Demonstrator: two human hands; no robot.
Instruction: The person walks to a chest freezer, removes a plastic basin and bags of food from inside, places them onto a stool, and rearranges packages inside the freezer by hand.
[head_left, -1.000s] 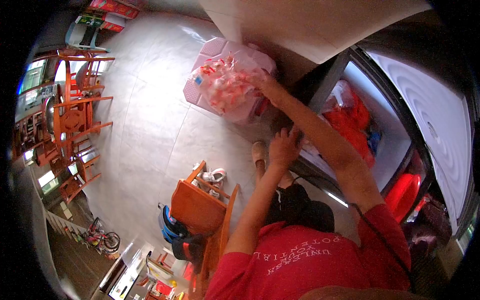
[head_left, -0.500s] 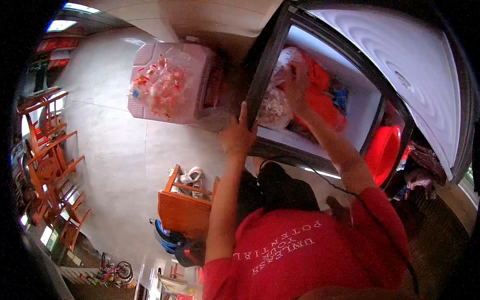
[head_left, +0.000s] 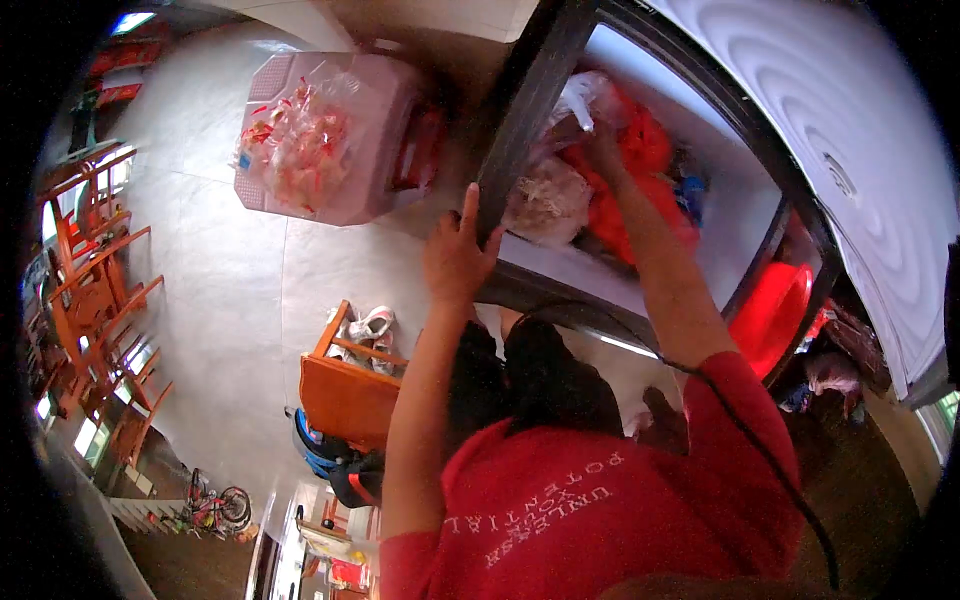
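Observation:
My left hand rests against the dark rim of an open chest freezer, its index finger stretched along the edge and the thumb apart. Inside the freezer, my right hand is closed on a whitish plastic bag whose film looks bunched up; its fingertips are partly hidden and blurred. Just below that hand lies a clear bag of pale food, its contents too blurred to name. Red plastic bags fill the middle, beside a small blue package.
The raised white lid stands on the right. A pink stool bears a bag of red-and-clear wrapped pieces. A wooden chair with shoes stands near my legs. A red basin and a black cable are at right.
My right hand has shifted slightly within the freezer, and whitish plastic film now stands up by its fingers. The view has tilted a little; my left hand stays on the rim.

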